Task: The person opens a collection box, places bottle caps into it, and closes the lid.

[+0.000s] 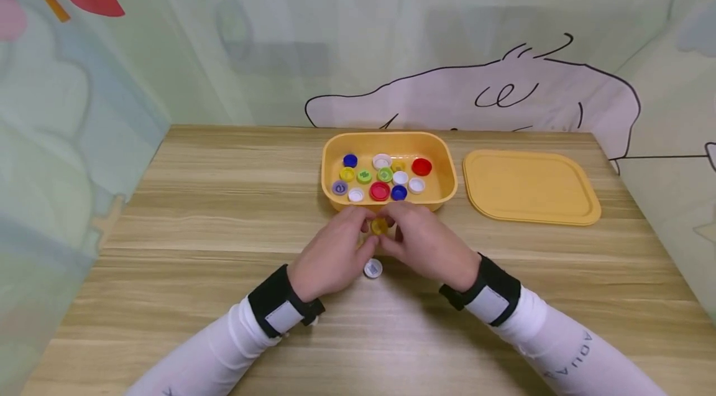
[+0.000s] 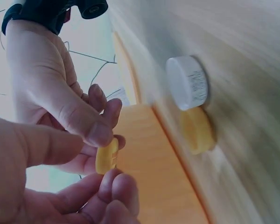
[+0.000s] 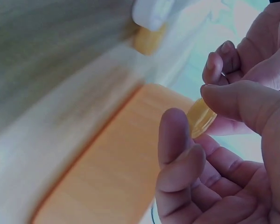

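Between my hands is a yellow bottle cap (image 1: 379, 226), close in front of a yellow plastic box. My right hand (image 1: 427, 240) pinches this cap between thumb and forefinger, as the right wrist view shows. My left hand (image 1: 330, 259) is beside it with bent fingers. In the left wrist view a left fingertip is right at the cap's edge, while the left thumb stands apart from it. On the table below are a white cap (image 2: 189, 81) with print on it and a second yellow cap (image 2: 198, 130), mostly hidden by my hands in the head view.
The yellow box (image 1: 330, 163) holds several caps, among them a red cap (image 1: 422, 166), a blue cap (image 1: 350, 161) and a green cap (image 1: 364, 176). To its right lies a flat yellow lid (image 1: 531, 188). A printed cloth (image 1: 268, 41) hangs behind the wooden table (image 1: 224, 197).
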